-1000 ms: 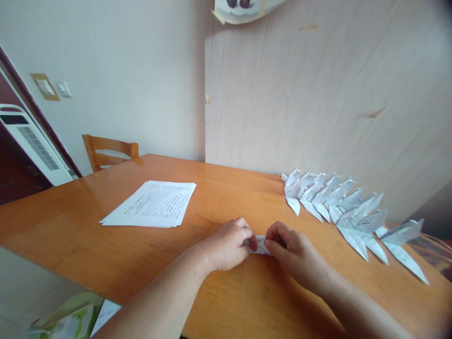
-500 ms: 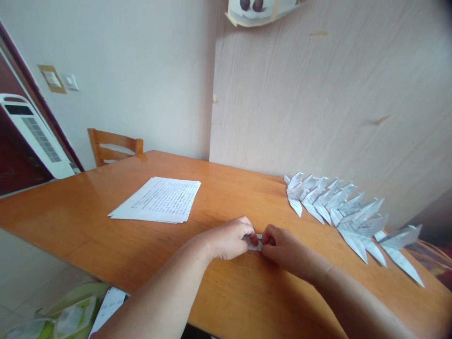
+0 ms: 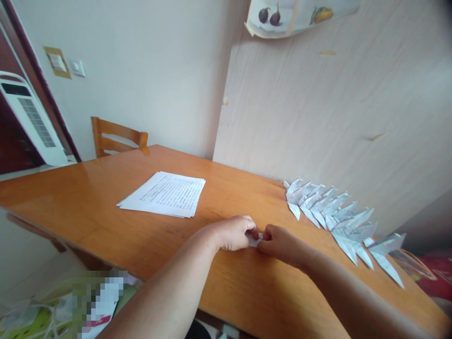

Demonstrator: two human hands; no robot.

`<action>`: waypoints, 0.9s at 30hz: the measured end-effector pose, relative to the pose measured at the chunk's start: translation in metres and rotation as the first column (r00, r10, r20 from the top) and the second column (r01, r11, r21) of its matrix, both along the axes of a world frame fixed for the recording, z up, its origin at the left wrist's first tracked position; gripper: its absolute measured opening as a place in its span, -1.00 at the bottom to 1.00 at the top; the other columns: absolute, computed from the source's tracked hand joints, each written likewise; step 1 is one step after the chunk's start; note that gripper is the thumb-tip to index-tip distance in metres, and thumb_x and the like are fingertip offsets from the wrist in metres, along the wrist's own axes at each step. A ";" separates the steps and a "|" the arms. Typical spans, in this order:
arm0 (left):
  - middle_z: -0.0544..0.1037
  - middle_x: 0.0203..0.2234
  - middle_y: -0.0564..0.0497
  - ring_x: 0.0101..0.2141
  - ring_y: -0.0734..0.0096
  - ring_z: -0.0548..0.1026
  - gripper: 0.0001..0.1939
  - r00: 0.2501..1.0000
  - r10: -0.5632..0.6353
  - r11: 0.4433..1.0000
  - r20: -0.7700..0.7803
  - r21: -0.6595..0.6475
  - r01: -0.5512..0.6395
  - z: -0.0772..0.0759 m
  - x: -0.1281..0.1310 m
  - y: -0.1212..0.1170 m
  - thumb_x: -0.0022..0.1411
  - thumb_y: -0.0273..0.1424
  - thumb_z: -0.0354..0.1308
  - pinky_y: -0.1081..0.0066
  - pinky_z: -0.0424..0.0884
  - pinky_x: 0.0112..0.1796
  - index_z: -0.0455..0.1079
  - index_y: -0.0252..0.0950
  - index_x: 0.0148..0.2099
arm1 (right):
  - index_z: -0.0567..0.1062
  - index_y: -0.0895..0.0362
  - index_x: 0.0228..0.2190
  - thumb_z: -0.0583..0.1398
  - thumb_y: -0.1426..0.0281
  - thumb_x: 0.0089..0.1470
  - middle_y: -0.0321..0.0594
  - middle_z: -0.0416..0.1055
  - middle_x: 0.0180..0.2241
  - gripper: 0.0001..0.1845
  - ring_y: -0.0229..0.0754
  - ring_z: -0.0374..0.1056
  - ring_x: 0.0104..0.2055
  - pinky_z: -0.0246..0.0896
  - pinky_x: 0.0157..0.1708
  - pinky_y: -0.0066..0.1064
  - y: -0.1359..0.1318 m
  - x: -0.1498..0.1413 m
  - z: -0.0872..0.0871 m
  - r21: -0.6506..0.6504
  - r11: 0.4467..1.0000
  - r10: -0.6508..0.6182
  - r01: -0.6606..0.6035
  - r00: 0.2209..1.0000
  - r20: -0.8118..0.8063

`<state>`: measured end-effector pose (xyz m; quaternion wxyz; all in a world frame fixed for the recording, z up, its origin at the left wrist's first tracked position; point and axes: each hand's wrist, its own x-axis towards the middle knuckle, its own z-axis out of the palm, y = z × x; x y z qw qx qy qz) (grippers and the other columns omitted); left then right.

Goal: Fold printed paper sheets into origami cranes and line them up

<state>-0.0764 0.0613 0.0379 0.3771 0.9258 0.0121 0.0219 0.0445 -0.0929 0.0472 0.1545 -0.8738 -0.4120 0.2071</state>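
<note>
Low over the wooden table (image 3: 226,282), my left hand (image 3: 237,232) and my right hand (image 3: 278,245) meet at a small folded piece of paper (image 3: 254,241). My left fingers are closed on its left part and my right fingers pinch its right end. Most of the paper is hidden behind the fingers, so its full shape cannot be made out. To the right stands a row of several folded paper pieces (image 3: 339,212) with pointed ends, made from printed sheets. A stack of printed paper sheets (image 3: 165,194) lies flat to the left.
A wooden chair (image 3: 118,136) stands beyond the table's far left end. The wall (image 3: 300,108) borders the back. Below the left table edge are a green and white clutter (image 3: 45,310) and a partly pixelated object. Something red (image 3: 436,273) sits at the far right.
The view has tilted and shifted slightly, showing more of the picture on the wall. Both hands still hold the small paper, with the right fingers slightly lower on its end.
</note>
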 end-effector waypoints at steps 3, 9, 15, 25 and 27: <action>0.51 -0.16 0.02 -0.21 0.31 0.48 -0.72 1.000 0.009 1.000 -0.006 -0.010 -0.009 0.004 -0.002 -0.001 0.05 -0.48 0.20 0.44 0.38 -0.25 0.51 -0.21 -0.14 | 0.38 0.11 -0.48 0.25 0.29 -0.06 -0.32 0.36 -0.52 -0.83 -0.24 0.23 -0.48 -0.09 -0.53 -0.43 0.001 -0.001 0.000 -0.019 1.000 -0.013 0.014 0.999 0.029; 0.55 -0.16 0.03 -0.23 0.33 0.50 -0.75 0.999 0.028 0.999 -0.020 -0.046 -0.029 0.006 -0.003 -0.001 0.11 -0.38 0.21 0.45 0.38 -0.27 0.49 -0.20 -0.12 | 0.41 0.13 -0.42 0.27 0.19 -0.05 -0.24 0.43 -0.46 -0.74 -0.19 0.28 -0.45 -0.05 -0.52 -0.42 0.007 -0.004 0.001 -0.048 0.998 -0.024 0.028 0.997 0.071; 0.58 -0.15 0.02 -0.22 0.32 0.52 -0.72 0.999 0.039 0.996 -0.031 -0.077 -0.041 0.004 -0.001 0.000 0.09 -0.40 0.22 0.44 0.40 -0.25 0.48 -0.19 -0.10 | 0.43 0.13 -0.40 0.30 0.16 -0.07 -0.22 0.45 -0.46 -0.69 -0.17 0.34 -0.44 -0.02 -0.54 -0.44 0.010 -0.001 -0.002 -0.080 0.995 -0.044 0.051 0.996 0.080; 0.57 -0.13 0.03 -0.19 0.30 0.52 -0.72 0.997 0.061 0.995 -0.041 -0.073 -0.064 0.003 -0.001 -0.001 0.09 -0.45 0.18 0.44 0.41 -0.27 0.46 -0.19 -0.10 | 0.41 0.13 -0.42 0.30 0.09 -0.11 -0.22 0.43 -0.48 -0.63 -0.15 0.33 -0.46 -0.04 -0.55 -0.41 0.013 -0.002 -0.003 -0.066 0.997 -0.037 0.042 0.996 0.079; 0.56 -0.13 0.02 -0.20 0.30 0.52 -0.72 0.997 0.064 0.996 -0.039 -0.064 -0.066 0.003 -0.001 -0.002 0.09 -0.44 0.18 0.44 0.41 -0.28 0.46 -0.19 -0.10 | 0.39 0.12 -0.43 0.31 0.12 -0.11 -0.25 0.40 -0.49 -0.65 -0.18 0.30 -0.46 -0.06 -0.55 -0.42 0.011 -0.003 0.000 -0.051 0.998 -0.028 0.031 0.998 0.060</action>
